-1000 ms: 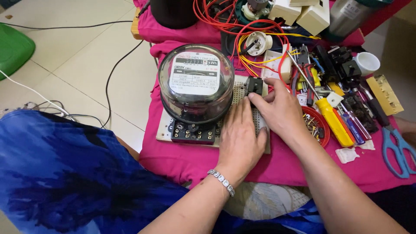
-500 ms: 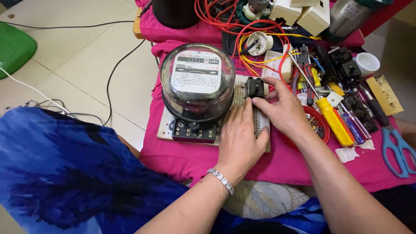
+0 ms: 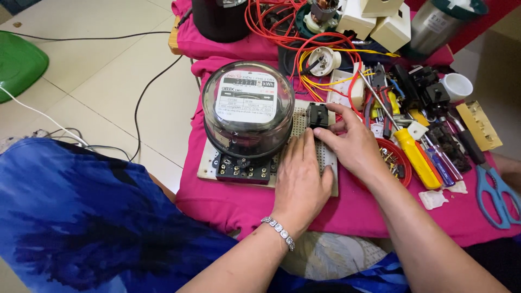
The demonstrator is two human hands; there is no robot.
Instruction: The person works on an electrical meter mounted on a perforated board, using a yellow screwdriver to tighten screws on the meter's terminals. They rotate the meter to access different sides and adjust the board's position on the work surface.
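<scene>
Pink cloth covers the low table [image 3: 347,217], and near its front left edge lies a pale perforated mounting board [image 3: 327,168] that carries a round electricity meter with a clear glass dome and a black terminal block [image 3: 247,116]. The meter sits on the left part of the board, its row of terminal screws facing the front edge. Just beside it, at the board's back right corner, stands a small black switch-like component [image 3: 317,115].

The left hand [image 3: 299,184] lies flat on the board with fingers together, pressing it down; it grips nothing. The right hand [image 3: 353,144] is narrowed around the black component, thumb and fingertips pinching its right side.

As far as the view shows, the meter is already seated on the board, while the black component is only being placed or held: no wires run from it to the terminal block, so wiring seems still to be done.

To the right, near the table's right edge, lie a yellow-handled screwdriver [image 3: 417,157], a red dish of screws [image 3: 395,163] and blue-handled scissors [image 3: 496,190]. Red and yellow wire coils [image 3: 304,49] crowd the back edge.
</scene>
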